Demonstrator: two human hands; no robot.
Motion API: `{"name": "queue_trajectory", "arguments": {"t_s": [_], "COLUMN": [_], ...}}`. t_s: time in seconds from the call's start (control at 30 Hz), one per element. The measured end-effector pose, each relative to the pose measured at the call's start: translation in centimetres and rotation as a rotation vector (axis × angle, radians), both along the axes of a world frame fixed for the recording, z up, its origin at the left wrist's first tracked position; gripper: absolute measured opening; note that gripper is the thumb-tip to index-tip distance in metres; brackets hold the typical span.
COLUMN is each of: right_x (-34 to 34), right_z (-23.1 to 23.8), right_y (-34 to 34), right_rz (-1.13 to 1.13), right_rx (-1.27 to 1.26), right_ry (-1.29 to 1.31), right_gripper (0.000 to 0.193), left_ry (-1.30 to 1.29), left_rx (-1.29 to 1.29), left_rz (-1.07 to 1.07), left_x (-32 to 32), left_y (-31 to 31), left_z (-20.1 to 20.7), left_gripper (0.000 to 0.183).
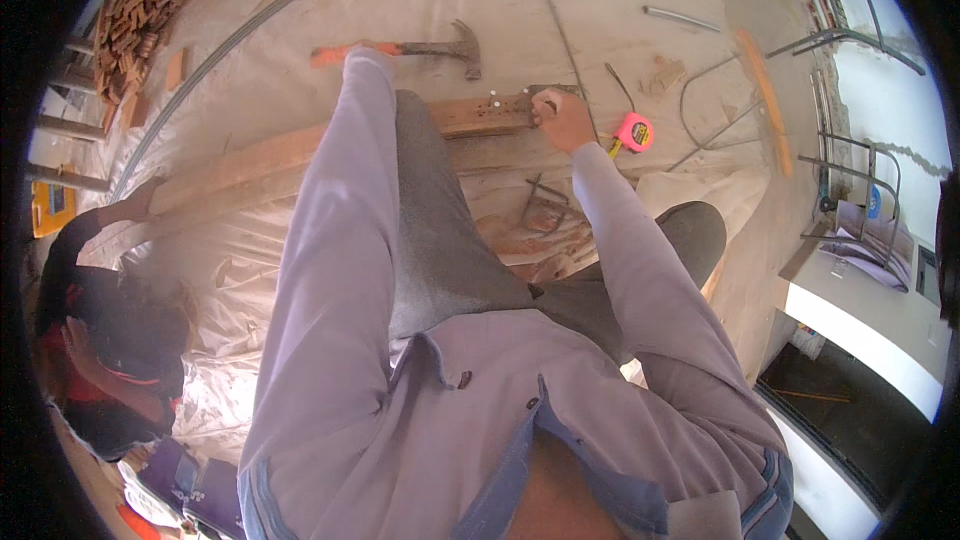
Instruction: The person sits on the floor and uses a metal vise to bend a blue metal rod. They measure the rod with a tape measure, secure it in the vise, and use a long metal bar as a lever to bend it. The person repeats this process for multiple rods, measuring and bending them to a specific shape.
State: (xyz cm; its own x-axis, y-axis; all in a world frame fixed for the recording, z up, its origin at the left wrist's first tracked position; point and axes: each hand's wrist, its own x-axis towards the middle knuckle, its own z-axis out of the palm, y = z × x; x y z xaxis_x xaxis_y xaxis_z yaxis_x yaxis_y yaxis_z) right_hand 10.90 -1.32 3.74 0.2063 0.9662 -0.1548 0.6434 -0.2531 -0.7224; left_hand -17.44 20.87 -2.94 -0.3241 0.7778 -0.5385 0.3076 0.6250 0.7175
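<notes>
My left hand (372,46) is wrapped round the orange handle of a claw hammer (440,48), whose dark head points right, beyond the beam. A long wooden beam (250,168) runs across in front of me, passing under my left arm and knee. Several nail heads (495,100) show as pale dots near its right end. At that end my right hand (562,118) is closed, with its fingers curled against the wood; what they hold, if anything, is hidden.
A pink tape measure (634,132) lies right of my right hand. On the left, another person's hand (135,204) touches the beam's far end. Wood scraps (160,0) are piled at the upper left. A wood strip (765,100) and metal-framed chairs (850,30) are on the right.
</notes>
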Motion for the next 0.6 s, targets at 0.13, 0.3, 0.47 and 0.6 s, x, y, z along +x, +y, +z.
{"name": "queue_trajectory", "arguments": {"t_s": [0.13, 0.3, 0.47, 0.6], "right_x": [0.2, 0.7, -0.6, -0.7], "right_z": [-0.3, -1.8, -0.4, 1.7], "right_y": [0.1, -0.5, 0.1, 0.5], "right_rz": [-0.062, -0.06, 0.083, 0.197], "right_rx": [-0.097, -0.061, 0.064, -0.04], "right_ry": [0.164, 0.187, -0.16, -0.528], "right_gripper": [0.015, 0.017, 0.02, 0.019], "left_ry": [0.065, -0.012, -0.046, -0.012], "left_rx": [0.097, 0.667, 0.604, 0.32], "left_rz": [-0.31, -0.835, -1.148, -1.123], "left_x": [4.3, 10.4, 12.5, 14.5], "left_y": [-4.1, -10.4, -12.7, -14.0], "left_z": [4.9, 5.5, 3.6, 5.0], "left_gripper": [0.045, 0.045, 0.047, 0.042]}}
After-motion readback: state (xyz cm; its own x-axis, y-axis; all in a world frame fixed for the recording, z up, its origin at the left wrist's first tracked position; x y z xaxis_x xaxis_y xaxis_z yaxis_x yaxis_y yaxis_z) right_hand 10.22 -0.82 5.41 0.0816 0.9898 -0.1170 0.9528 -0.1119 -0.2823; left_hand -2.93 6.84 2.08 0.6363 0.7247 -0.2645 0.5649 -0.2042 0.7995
